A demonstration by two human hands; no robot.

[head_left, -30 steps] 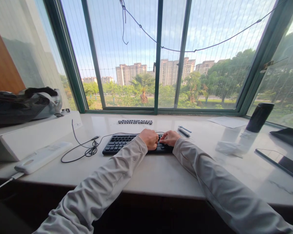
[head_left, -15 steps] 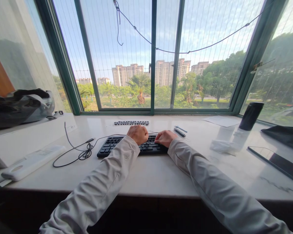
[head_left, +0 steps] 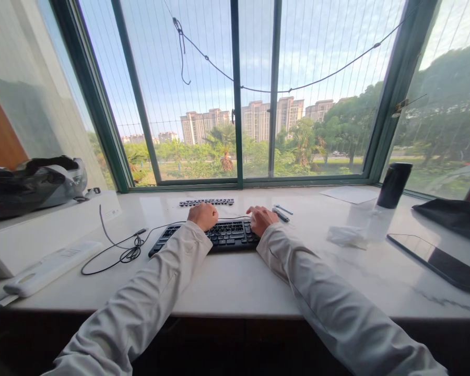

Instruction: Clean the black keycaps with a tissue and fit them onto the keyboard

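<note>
Black keyboard (head_left: 227, 235) sits lengthwise across the marble sill (head_left: 235, 277), right under both hands. Left hand (head_left: 202, 215) is curled into a loose fist at its back edge, right hand (head_left: 261, 218) spread on the right end, neither gripping anything. Pens (head_left: 281, 213) lie just beside the right hand; cable (head_left: 121, 253) coils to the left.

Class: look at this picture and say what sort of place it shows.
Probably a home or office desk set at a bay window: a black keyboard under both hands, a tablet, and tower blocks outside.
</note>
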